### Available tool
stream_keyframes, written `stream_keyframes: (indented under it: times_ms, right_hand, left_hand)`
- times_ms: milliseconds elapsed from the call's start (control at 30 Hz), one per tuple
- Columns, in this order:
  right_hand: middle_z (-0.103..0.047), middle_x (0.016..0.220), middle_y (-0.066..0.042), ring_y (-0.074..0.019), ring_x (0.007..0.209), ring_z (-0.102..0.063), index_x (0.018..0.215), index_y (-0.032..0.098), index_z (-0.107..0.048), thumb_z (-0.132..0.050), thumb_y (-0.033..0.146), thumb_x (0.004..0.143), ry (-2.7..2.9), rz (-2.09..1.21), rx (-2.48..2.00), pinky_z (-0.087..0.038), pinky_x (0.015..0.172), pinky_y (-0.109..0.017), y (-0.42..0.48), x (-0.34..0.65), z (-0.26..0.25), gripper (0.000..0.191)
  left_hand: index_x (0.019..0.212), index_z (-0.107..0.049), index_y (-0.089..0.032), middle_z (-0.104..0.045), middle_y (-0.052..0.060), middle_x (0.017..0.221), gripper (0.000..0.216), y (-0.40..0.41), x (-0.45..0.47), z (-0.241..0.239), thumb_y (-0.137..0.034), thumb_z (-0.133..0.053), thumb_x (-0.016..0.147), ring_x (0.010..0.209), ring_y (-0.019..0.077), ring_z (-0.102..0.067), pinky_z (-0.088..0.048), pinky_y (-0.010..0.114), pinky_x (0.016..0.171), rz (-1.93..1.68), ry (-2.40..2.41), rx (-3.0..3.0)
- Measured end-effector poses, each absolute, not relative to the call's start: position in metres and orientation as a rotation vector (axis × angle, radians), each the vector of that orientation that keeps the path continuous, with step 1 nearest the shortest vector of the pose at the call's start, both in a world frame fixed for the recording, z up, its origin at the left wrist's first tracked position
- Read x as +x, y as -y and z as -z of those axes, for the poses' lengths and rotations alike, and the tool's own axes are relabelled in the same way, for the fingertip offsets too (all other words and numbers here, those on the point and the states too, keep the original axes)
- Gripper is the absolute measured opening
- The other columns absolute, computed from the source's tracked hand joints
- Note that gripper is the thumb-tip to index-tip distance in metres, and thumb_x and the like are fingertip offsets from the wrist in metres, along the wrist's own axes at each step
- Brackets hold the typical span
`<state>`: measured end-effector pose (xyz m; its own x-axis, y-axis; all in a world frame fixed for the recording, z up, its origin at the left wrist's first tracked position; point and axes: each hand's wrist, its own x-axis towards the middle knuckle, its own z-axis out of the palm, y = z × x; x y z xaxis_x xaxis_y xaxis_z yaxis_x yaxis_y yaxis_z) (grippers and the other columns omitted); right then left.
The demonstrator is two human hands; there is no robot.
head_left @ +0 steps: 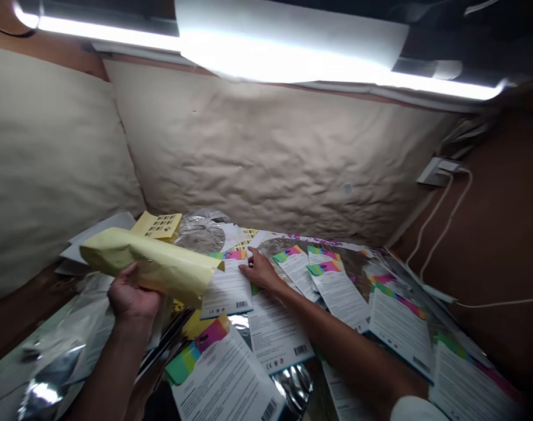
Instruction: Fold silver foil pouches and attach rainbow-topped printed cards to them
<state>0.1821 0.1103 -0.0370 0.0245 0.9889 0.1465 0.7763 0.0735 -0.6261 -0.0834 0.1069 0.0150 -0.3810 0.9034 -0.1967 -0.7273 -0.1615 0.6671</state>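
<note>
My left hand (132, 297) is closed on a curled yellow backing sheet (152, 263), lifted over the left of the table. My right hand (261, 270) reaches forward with its fingers stretched flat, resting on a white package card with a colourful top strip (228, 286). More such printed cards (336, 292) lie fanned out to the right of that hand and in front of me (225, 380). A yellow label sheet with black marks (159, 225) lies behind the lifted sheet.
Shiny silver foil bags (200, 234) lie at the back and at the lower left (51, 380). Crumpled beige paper (270, 158) covers the wall behind. A white cable and plug (442, 172) hang on the right wall. A bright strip light (293, 64) runs overhead.
</note>
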Motion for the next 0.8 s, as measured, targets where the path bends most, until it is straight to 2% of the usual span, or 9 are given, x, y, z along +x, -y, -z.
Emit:
stream_keyframes:
  times_ms: [100,200,300,367,467,600,800]
  right_hand:
    - [-0.067,0.124,-0.005,-0.0226,0.114,-0.061,0.136,0.019,-0.053,-0.062,0.038,0.089,1.827,-0.437,-1.745,-0.046,0.096,-0.03,-0.095,0.207,0.029,0.051]
    - [-0.056,0.139,-0.005,-0.023,0.129,-0.05,0.137,0.021,-0.053,-0.059,0.036,0.091,1.763,-0.331,-1.861,-0.037,0.108,-0.032,-0.061,0.266,0.018,0.049]
    - [-0.048,0.146,-0.014,-0.0319,0.134,-0.043,0.144,0.017,-0.043,-0.056,0.038,0.091,1.6,-0.251,-2.075,-0.031,0.111,-0.047,-0.016,0.337,0.013,0.059]
    - [-0.048,0.144,-0.019,-0.0373,0.131,-0.046,0.149,0.015,-0.035,-0.062,0.044,0.085,1.521,-0.285,-2.191,-0.035,0.107,-0.053,0.011,0.374,0.018,0.075]
    - [-0.047,0.145,-0.02,-0.0369,0.129,-0.049,0.151,0.013,-0.029,-0.07,0.046,0.076,1.471,-0.377,-2.255,-0.04,0.104,-0.05,0.037,0.401,0.035,0.092]
    - [-0.038,0.151,-0.016,-0.033,0.136,-0.04,0.154,0.018,-0.022,-0.075,0.045,0.07,1.397,-0.37,-2.238,-0.037,0.107,-0.045,0.042,0.398,0.048,0.103]
    - [-0.043,0.142,-0.011,-0.0309,0.133,-0.04,0.152,0.025,-0.026,-0.075,0.038,0.069,1.38,-0.287,-2.217,-0.038,0.106,-0.041,0.038,0.381,0.04,0.098]
  left_hand:
    - [0.1,-0.067,-0.016,-0.071,-0.001,0.091,0.026,-0.103,-0.078,-0.018,-0.012,-0.051,0.081,0.113,0.0164,-0.06,-0.039,0.034,0.11,-1.774,-0.794,0.226]
    - [0.098,-0.069,-0.014,-0.072,0.0,0.09,0.026,-0.1,-0.074,-0.02,-0.008,-0.05,0.08,0.114,0.0161,-0.06,-0.037,0.034,0.112,-1.777,-0.734,0.283]
    - [0.094,-0.07,-0.014,-0.073,0.0,0.085,0.027,-0.097,-0.07,-0.024,-0.007,-0.048,0.08,0.112,0.0156,-0.061,-0.034,0.036,0.115,-1.78,-0.726,0.278]
    - [0.092,-0.07,-0.015,-0.073,0.0,0.083,0.025,-0.095,-0.067,-0.025,-0.009,-0.048,0.081,0.111,0.0158,-0.062,-0.033,0.037,0.115,-1.751,-0.746,0.248]
    - [0.092,-0.07,-0.014,-0.073,0.002,0.085,0.023,-0.093,-0.063,-0.024,-0.012,-0.049,0.083,0.112,0.0173,-0.062,-0.034,0.04,0.114,-1.7,-0.752,0.299]
    - [0.092,-0.069,-0.015,-0.073,0.002,0.09,0.021,-0.092,-0.06,-0.017,-0.01,-0.051,0.082,0.114,0.0169,-0.061,-0.036,0.038,0.113,-1.694,-0.768,0.381]
    - [0.093,-0.07,-0.016,-0.073,0.001,0.097,0.023,-0.095,-0.059,-0.011,-0.008,-0.053,0.079,0.118,0.0168,-0.059,-0.032,0.037,0.116,-1.699,-0.774,0.399]
